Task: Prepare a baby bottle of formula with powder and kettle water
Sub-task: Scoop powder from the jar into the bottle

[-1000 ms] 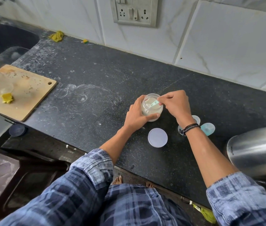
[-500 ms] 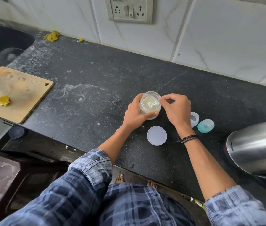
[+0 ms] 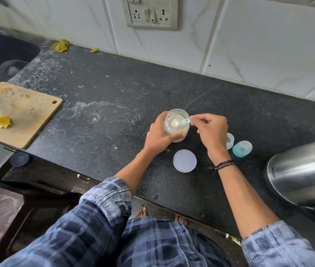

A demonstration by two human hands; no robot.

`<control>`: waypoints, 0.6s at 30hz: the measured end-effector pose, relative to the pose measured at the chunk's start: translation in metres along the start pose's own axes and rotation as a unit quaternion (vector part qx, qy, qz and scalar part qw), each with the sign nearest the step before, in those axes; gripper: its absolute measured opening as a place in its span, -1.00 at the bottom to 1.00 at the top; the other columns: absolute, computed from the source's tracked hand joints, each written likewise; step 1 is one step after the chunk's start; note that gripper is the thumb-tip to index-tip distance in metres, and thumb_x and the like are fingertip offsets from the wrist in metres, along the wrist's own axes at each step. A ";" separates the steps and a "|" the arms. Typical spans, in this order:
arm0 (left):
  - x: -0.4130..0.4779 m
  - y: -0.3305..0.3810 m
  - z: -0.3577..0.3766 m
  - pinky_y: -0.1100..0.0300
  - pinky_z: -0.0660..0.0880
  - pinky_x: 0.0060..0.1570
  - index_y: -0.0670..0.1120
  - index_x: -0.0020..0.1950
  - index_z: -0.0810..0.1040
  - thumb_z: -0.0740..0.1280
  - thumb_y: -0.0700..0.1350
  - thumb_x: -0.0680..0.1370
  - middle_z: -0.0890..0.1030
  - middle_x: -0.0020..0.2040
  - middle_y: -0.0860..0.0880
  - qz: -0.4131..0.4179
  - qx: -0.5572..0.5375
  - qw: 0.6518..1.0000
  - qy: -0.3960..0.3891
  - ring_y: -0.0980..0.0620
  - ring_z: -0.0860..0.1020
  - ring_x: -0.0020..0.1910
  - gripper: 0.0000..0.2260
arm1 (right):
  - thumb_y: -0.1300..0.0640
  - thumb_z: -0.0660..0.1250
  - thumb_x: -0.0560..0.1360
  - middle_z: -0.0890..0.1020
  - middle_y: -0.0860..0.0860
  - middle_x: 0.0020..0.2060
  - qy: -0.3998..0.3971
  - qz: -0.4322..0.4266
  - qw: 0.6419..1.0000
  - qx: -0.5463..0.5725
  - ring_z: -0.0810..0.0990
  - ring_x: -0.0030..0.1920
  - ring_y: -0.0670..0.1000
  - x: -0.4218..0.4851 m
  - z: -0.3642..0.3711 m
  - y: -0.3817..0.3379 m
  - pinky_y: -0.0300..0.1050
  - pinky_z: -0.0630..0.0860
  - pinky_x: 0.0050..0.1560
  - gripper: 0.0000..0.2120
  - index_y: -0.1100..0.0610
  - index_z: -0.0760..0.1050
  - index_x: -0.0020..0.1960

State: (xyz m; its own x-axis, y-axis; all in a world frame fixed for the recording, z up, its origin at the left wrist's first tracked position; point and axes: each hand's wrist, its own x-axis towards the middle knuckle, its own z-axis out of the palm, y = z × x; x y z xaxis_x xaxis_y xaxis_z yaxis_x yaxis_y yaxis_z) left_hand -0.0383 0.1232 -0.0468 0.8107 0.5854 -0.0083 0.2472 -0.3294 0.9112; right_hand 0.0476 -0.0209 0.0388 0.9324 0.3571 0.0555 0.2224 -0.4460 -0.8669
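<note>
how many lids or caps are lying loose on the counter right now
3: a round white lid in front of the jar, and a clear cap beside a teal cap behind the right hand. That hand may hide more.

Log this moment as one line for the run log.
step: scooping powder | left hand: holds powder jar | right hand: scoop in jar mouth | jar lid: off, on counter | kettle: untouched

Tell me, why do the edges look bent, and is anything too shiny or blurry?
Head view: the wide-angle lens bows the wall tiles and counter edge; soft daylight streaks glare across the steel kettle; the powder jar and scoop are sharp, while the sleeves near the frame bottom are softer.
</note>
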 end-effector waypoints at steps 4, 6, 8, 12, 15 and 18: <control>0.000 -0.002 0.001 -0.15 0.49 0.29 0.28 0.39 0.34 0.59 0.33 0.26 0.56 0.28 0.24 -0.009 -0.003 1.000 -0.003 0.03 0.53 0.31 -0.23 | 0.11 0.51 0.53 0.71 -0.13 -0.19 -0.003 0.033 0.999 0.019 0.68 -0.15 -0.12 0.000 0.001 -0.001 0.03 0.70 0.03 -0.88 0.11 0.75 0.03; 0.000 -0.002 0.001 -0.14 0.50 0.30 0.23 0.41 0.34 0.60 0.33 0.26 0.56 0.29 0.22 -0.014 -0.004 1.000 -0.003 0.05 0.53 0.32 -0.20 | 0.11 0.50 0.53 0.69 -0.16 -0.21 -0.004 0.038 0.999 0.017 0.67 -0.17 -0.12 0.001 0.001 -0.002 0.02 0.69 0.03 -0.88 0.12 0.75 0.04; -0.001 -0.001 0.001 -0.12 0.50 0.31 0.20 0.42 0.33 0.60 0.30 0.26 0.57 0.29 0.20 -0.018 -0.009 1.000 -0.001 0.07 0.54 0.31 -0.19 | 0.12 0.50 0.53 0.65 -0.21 -0.25 -0.011 0.035 0.999 0.010 0.66 -0.19 -0.13 0.001 0.002 -0.004 0.03 0.69 0.03 -0.88 0.11 0.75 0.03; -0.002 0.000 0.000 -0.12 0.51 0.29 0.21 0.41 0.35 0.60 0.29 0.26 0.58 0.27 0.21 -0.014 -0.015 1.000 0.001 0.10 0.56 0.27 -0.20 | 0.11 0.51 0.52 0.66 -0.20 -0.26 -0.016 0.036 0.999 0.005 0.68 -0.19 -0.10 0.004 0.005 -0.008 0.02 0.68 -0.01 -0.89 0.10 0.76 0.00; -0.003 0.001 0.000 -0.11 0.51 0.29 0.25 0.38 0.34 0.60 0.28 0.27 0.58 0.27 0.21 -0.010 -0.016 1.000 0.002 0.10 0.55 0.28 -0.23 | 0.10 0.50 0.53 0.68 -0.20 -0.27 -0.004 0.071 0.997 0.033 0.64 -0.29 -0.17 0.005 0.005 -0.007 -0.24 0.62 -0.21 -0.91 0.10 0.75 -0.03; -0.004 0.003 0.000 -0.09 0.51 0.30 0.21 0.40 0.35 0.60 0.27 0.27 0.58 0.26 0.19 -0.008 -0.021 1.000 0.003 0.10 0.55 0.27 -0.22 | 0.14 0.48 0.54 0.71 -0.11 -0.29 0.007 0.129 0.986 0.101 0.59 -0.37 -0.19 0.000 0.004 -0.001 -0.43 0.44 -0.44 -0.95 0.08 0.72 -0.08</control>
State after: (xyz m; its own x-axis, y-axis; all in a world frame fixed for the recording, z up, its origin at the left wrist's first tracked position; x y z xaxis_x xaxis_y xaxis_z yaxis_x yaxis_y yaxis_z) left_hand -0.0407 0.1200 -0.0441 0.8039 0.5944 -0.0213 0.2379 -0.2885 0.9275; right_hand 0.0463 -0.0170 0.0374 0.9546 0.2411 -0.1747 -0.0834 -0.3467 -0.9343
